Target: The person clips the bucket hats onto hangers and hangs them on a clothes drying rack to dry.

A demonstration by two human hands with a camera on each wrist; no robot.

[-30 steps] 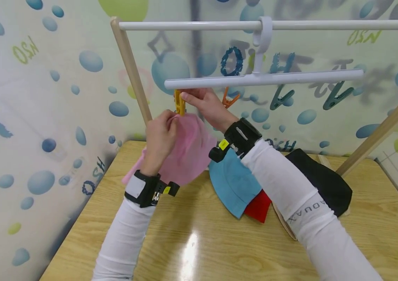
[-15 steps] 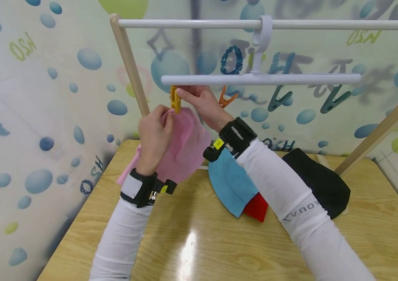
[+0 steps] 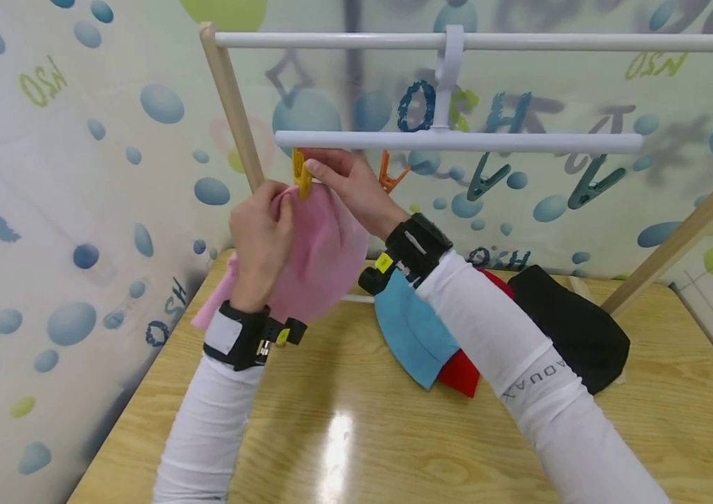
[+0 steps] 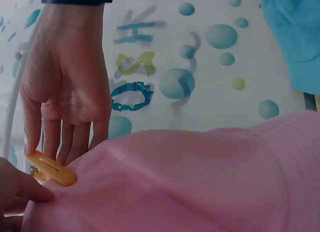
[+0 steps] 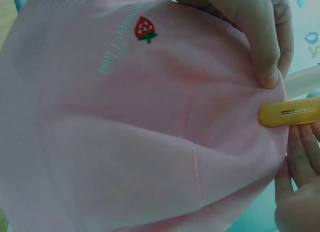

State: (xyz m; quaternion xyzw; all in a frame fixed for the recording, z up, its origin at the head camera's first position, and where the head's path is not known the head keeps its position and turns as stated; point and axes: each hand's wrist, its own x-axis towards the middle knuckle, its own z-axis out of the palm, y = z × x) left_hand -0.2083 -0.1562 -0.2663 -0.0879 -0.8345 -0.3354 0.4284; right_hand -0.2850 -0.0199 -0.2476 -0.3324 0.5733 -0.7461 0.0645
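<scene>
My left hand (image 3: 259,234) pinches the crown of a pink bucket hat (image 3: 325,245) at its top edge, beside a yellow clothespin (image 3: 302,175). The right hand (image 3: 356,189) pinches the upper end of that clothespin, thumb in front and fingers behind. Its lower tip overlaps the hat's fabric; in the right wrist view the clothespin (image 5: 285,112) sits over the crown's edge. A strawberry patch (image 5: 145,29) and pale lettering show on the hat. Just above the hands, a white clip hanger (image 3: 457,142) hangs from a white rod (image 3: 331,40).
One orange clothespin (image 3: 390,175) and two green clothespins, the nearer one (image 3: 486,178) mid-hanger, hang farther right. Blue (image 3: 409,329), red (image 3: 460,374) and black hats (image 3: 573,329) lie on the wooden table (image 3: 406,441) behind the right arm. Wooden posts (image 3: 230,105) support the rod.
Both hands, the pink hat and the yellow clothespin have shifted slightly left and up. The hanger's hook has slid a little left along the rod, and the other clothespins moved with it.
</scene>
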